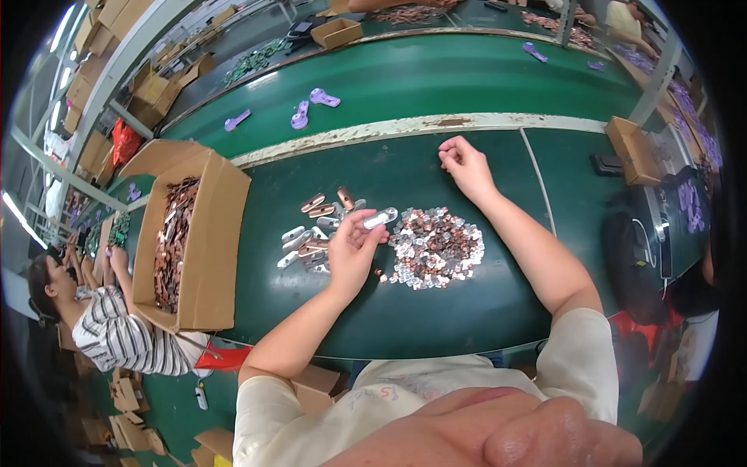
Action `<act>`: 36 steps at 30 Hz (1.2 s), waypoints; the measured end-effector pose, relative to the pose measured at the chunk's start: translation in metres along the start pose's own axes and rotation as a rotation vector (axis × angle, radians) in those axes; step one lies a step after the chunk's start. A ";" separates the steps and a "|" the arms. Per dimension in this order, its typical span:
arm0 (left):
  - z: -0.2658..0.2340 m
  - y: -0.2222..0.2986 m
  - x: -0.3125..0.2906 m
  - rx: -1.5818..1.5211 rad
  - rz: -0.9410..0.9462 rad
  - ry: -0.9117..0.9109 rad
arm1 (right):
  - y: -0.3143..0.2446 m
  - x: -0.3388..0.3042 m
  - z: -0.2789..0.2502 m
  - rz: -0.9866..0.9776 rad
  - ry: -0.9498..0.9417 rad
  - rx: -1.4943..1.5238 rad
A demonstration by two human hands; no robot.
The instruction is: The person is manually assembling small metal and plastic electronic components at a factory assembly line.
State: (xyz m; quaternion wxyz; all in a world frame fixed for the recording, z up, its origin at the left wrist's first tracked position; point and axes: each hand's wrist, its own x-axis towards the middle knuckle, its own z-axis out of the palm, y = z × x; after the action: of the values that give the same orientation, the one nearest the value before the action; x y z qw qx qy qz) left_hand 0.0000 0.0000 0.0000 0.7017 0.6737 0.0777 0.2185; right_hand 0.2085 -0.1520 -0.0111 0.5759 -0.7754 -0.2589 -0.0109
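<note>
Pile of small metal discs (pixel 434 247) sits mid-table (pixel 436 311), toward the near edge — flat metal tabs (pixel 315 233) scattered just left of it. Cardboard box (pixel 206 249) at the table's left edge, full of metal parts (pixel 171 241). Behind the far edge, the conveyor belt (pixel 436 82) — plastic pieces (pixel 311 105) on it.

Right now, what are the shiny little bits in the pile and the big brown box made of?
The pile of small silver and copper-coloured pieces looks like metal: the pieces glint under the light. The big open brown box looks like plain matte cardboard, with folded flaps. The left hand holds a silvery flat piece, probably metal too.
</note>
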 end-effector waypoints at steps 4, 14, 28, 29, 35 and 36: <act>0.002 0.006 0.000 -0.019 -0.013 0.016 | -0.002 0.001 -0.001 -0.005 -0.017 0.020; 0.003 0.007 0.002 0.049 0.000 0.037 | 0.000 0.004 0.001 0.013 -0.029 0.080; 0.003 0.001 -0.002 0.098 0.045 -0.016 | 0.000 0.002 -0.003 0.042 -0.029 0.065; 0.001 -0.003 -0.002 0.118 0.074 -0.008 | 0.000 0.003 -0.001 0.036 -0.031 0.068; 0.001 -0.001 -0.004 0.081 0.056 -0.005 | 0.001 0.000 -0.001 0.046 -0.039 0.068; 0.000 0.000 -0.004 0.089 0.055 -0.006 | 0.004 0.000 0.001 0.060 -0.042 0.068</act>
State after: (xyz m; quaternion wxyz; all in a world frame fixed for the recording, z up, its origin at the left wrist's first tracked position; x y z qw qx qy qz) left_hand -0.0032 -0.0019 -0.0009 0.6650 0.7067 0.0667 0.2321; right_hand 0.2097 -0.1516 -0.0146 0.5963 -0.7629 -0.2478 0.0312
